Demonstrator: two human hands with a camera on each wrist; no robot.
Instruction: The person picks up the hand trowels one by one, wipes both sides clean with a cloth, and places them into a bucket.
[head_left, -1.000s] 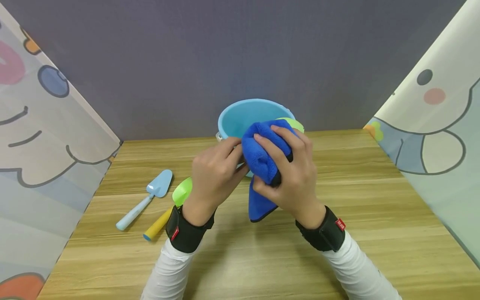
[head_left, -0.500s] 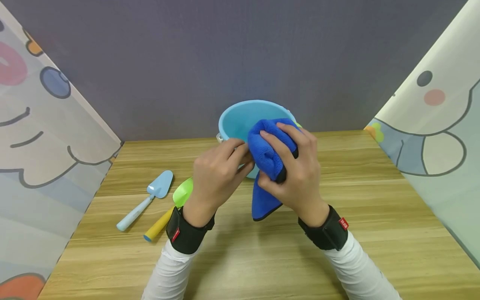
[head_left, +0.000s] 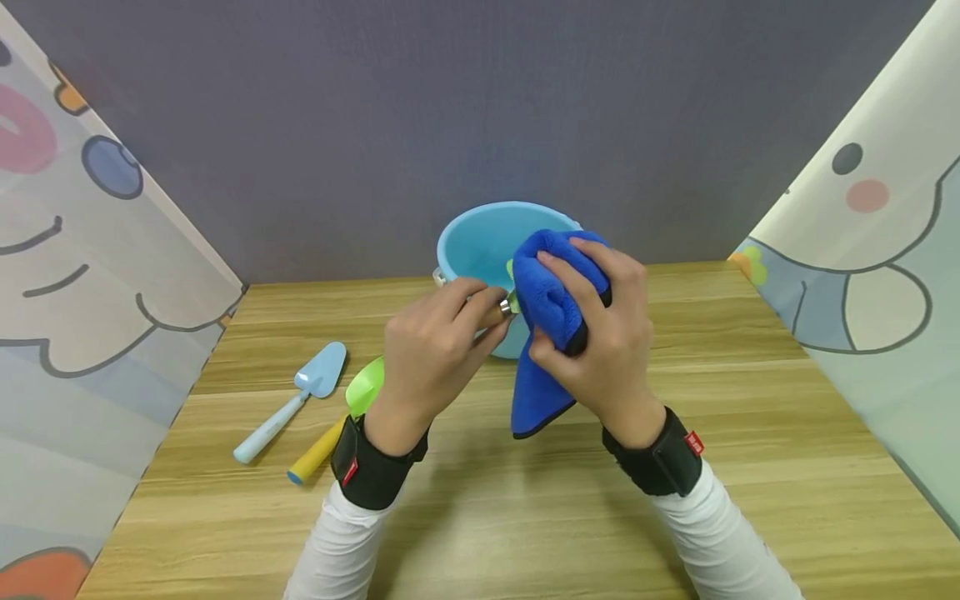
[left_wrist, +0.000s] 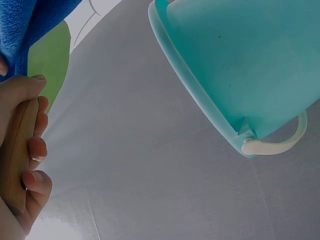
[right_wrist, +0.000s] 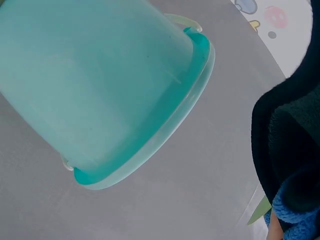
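Note:
My left hand (head_left: 438, 342) grips the wooden handle (left_wrist: 19, 150) of a small trowel, fingers curled round it. The trowel's green blade (left_wrist: 52, 55) shows beside the cloth in the left wrist view. In the head view only its metal collar (head_left: 506, 307) and slivers of green appear; the rest of the blade is covered. My right hand (head_left: 603, 333) holds a bunched blue towel (head_left: 551, 292) with black edging against the blade, and one corner hangs down. Both hands are above the table, in front of a light blue bucket (head_left: 480, 242).
To the left on the wooden table (head_left: 750, 433) lie a light blue trowel (head_left: 321, 368) and a green scoop (head_left: 363, 385) with a yellow handle, partly behind my left forearm. The bucket stands against the grey back wall (head_left: 375, 125), its pale handle (left_wrist: 275, 146) at the side.
My right hand and the towel have slid right, away from my left hand, uncovering the trowel's collar and blade base. The green tip beyond the towel is now out of sight. My left hand barely moved.

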